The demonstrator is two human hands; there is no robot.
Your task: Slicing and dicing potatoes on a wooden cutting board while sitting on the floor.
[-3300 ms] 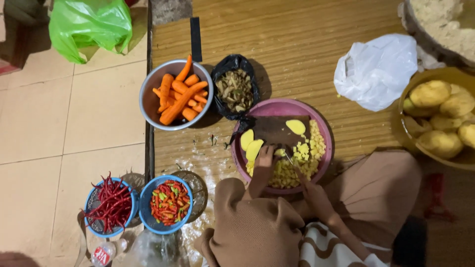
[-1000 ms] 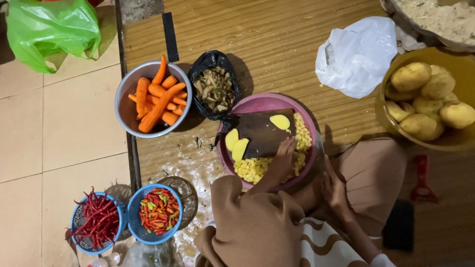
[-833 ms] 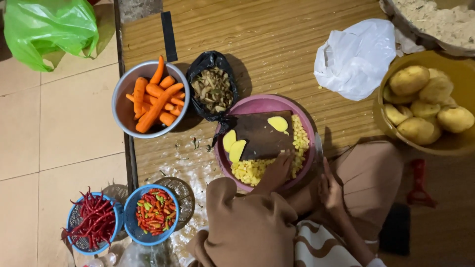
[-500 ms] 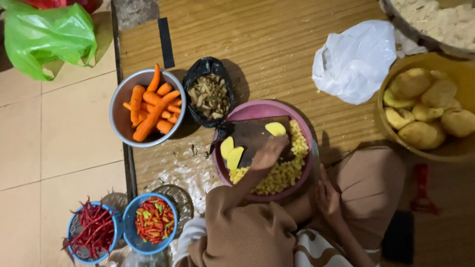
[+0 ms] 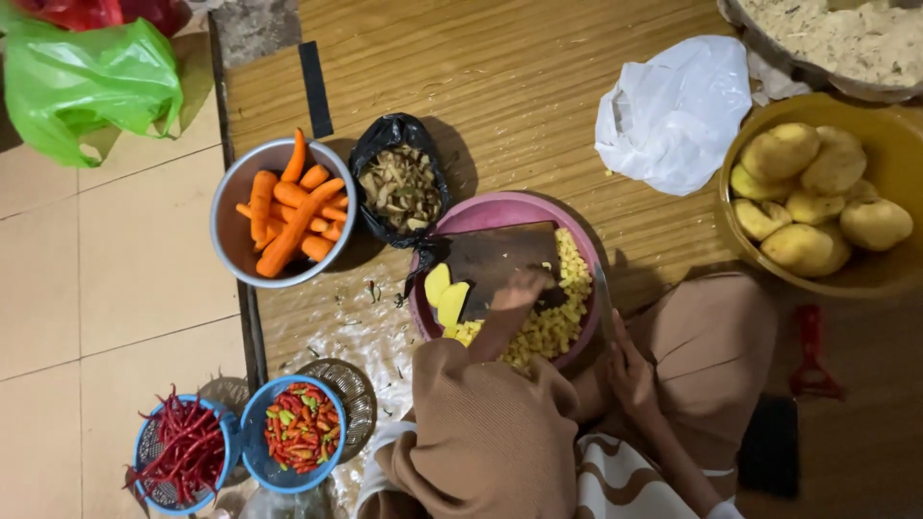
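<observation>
While I couldn't make out everything, here's how it looked going left to right: one green plastic bag lay on the tiles, and below it sat one blue basket of whole red chillies and one blue bowl of chopped ones. Next came one metal bowl with roughly eight carrots, then one black bag of peelings. In the middle stood one pink bowl with a dark cutting board resting across it. Two yellow potato slices lay at the board's left edge, and a heap of diced potato sat in the bowl, too many bits to count. The left hand lay fingers-down on the board, right at the dice, but I couldn't tell if it was pinching anything or just pressing. The right hand sat just off the bowl, curled shut around what looked like a knife, blade pointing away from the body. My guess is those slices would be firm but wet and starchy, so slippery. I'd pin them flat from above with curled fingertips rather than grab the edges. Further right were one white plastic bag and one yellow bowl holding about seven peeled potatoes.
</observation>
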